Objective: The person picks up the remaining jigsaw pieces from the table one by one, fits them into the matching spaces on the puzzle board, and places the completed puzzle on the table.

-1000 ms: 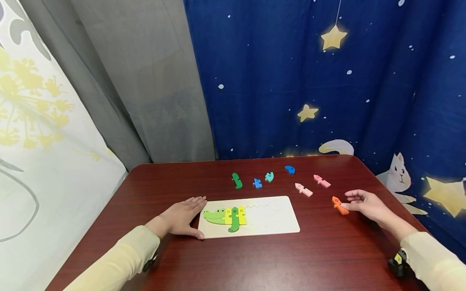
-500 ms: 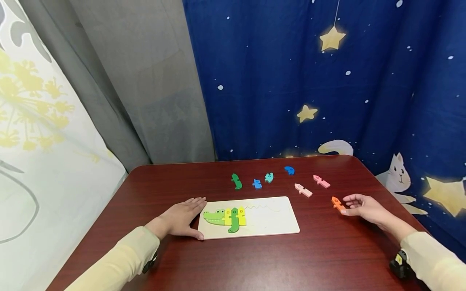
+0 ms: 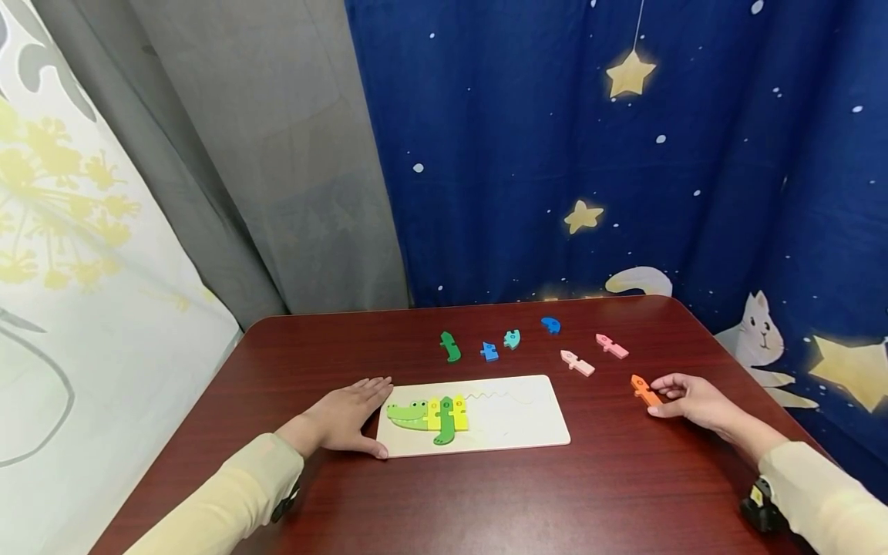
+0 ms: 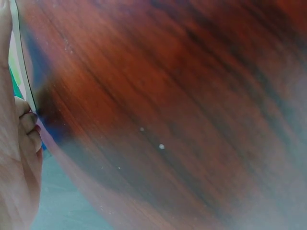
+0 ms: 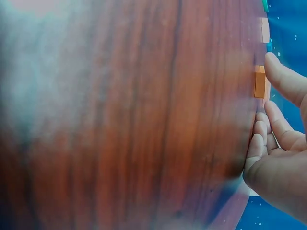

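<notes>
In the head view my left hand lies with spread, fairly straight fingers along the left edge of a pale wooden puzzle board. Its thumb touches the near left corner. A partly assembled crocodile puzzle, with a green head and yellow and green body pieces, lies on the board. To the right, my right hand is by an orange puzzle piece on the table. Thumb and index finger stand apart on either side of its near end, also in the right wrist view, where the orange piece shows partly.
Loose puzzle pieces lie beyond the board: a green leg piece, a blue piece, a teal piece, a dark blue piece, a pale pink piece and a pink piece. Curtains hang behind the table.
My right thumb has shifted towards the near side, off the orange piece's face, widening the gap to the index finger. The piece and my left hand stay in place.
</notes>
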The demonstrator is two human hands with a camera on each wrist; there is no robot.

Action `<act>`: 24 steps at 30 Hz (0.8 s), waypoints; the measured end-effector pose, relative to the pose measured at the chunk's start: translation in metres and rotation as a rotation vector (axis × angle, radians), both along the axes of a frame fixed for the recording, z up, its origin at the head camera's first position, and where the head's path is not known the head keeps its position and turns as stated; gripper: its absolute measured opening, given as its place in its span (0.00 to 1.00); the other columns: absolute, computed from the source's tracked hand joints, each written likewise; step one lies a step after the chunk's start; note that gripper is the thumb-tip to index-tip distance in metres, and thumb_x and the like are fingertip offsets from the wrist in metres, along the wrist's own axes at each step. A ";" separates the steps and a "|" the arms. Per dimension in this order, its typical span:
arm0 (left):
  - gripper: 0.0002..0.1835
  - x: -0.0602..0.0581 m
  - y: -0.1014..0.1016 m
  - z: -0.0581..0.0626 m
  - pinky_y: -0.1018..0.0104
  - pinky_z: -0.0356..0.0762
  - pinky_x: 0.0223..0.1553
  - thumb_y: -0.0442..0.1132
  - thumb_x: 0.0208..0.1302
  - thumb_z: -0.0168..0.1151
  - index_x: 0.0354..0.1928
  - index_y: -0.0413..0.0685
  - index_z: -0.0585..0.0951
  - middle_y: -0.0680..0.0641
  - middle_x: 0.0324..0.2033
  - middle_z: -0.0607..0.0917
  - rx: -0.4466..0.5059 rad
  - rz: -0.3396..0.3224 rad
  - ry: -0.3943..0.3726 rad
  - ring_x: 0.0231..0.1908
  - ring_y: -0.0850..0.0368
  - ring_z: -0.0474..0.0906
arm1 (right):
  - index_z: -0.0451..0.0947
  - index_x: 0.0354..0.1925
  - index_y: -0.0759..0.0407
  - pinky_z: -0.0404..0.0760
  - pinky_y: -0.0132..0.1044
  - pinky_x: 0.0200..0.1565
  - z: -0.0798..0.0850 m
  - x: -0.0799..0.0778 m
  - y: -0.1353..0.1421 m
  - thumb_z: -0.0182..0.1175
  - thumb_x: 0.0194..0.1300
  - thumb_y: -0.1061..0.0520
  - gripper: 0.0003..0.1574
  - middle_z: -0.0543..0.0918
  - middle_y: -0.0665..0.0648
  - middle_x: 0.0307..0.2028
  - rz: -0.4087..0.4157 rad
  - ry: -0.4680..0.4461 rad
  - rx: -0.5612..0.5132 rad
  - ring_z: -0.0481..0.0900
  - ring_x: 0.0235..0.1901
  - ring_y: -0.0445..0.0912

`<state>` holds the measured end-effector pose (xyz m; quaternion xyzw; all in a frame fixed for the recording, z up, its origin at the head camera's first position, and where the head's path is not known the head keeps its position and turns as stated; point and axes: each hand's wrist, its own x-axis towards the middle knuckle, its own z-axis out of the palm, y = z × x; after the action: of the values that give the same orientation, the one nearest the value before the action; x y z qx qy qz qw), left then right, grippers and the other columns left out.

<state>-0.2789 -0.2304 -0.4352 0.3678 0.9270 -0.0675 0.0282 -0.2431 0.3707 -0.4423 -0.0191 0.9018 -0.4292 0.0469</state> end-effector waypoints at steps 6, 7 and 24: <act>0.65 0.000 -0.001 0.000 0.57 0.52 0.70 0.86 0.47 0.41 0.75 0.41 0.56 0.44 0.74 0.56 0.010 -0.001 -0.005 0.72 0.51 0.50 | 0.73 0.50 0.75 0.75 0.30 0.37 0.000 0.001 -0.001 0.75 0.52 0.56 0.34 0.78 0.61 0.42 -0.003 0.009 0.031 0.72 0.41 0.51; 0.65 0.000 -0.001 0.000 0.57 0.52 0.70 0.86 0.47 0.42 0.75 0.41 0.57 0.44 0.74 0.56 0.014 -0.001 -0.006 0.72 0.50 0.51 | 0.73 0.50 0.75 0.75 0.30 0.37 0.000 0.001 -0.001 0.75 0.52 0.56 0.34 0.78 0.61 0.42 -0.004 0.012 0.036 0.72 0.41 0.51; 0.64 0.000 0.000 0.000 0.55 0.52 0.70 0.85 0.48 0.44 0.74 0.39 0.57 0.42 0.73 0.57 0.029 -0.016 -0.012 0.72 0.48 0.51 | 0.75 0.47 0.73 0.74 0.31 0.35 -0.006 0.000 -0.004 0.75 0.52 0.57 0.30 0.78 0.60 0.39 -0.033 0.035 0.058 0.71 0.38 0.50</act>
<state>-0.2787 -0.2305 -0.4350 0.3762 0.9247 -0.0519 0.0278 -0.2427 0.3672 -0.4486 -0.0106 0.9147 -0.4032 0.0247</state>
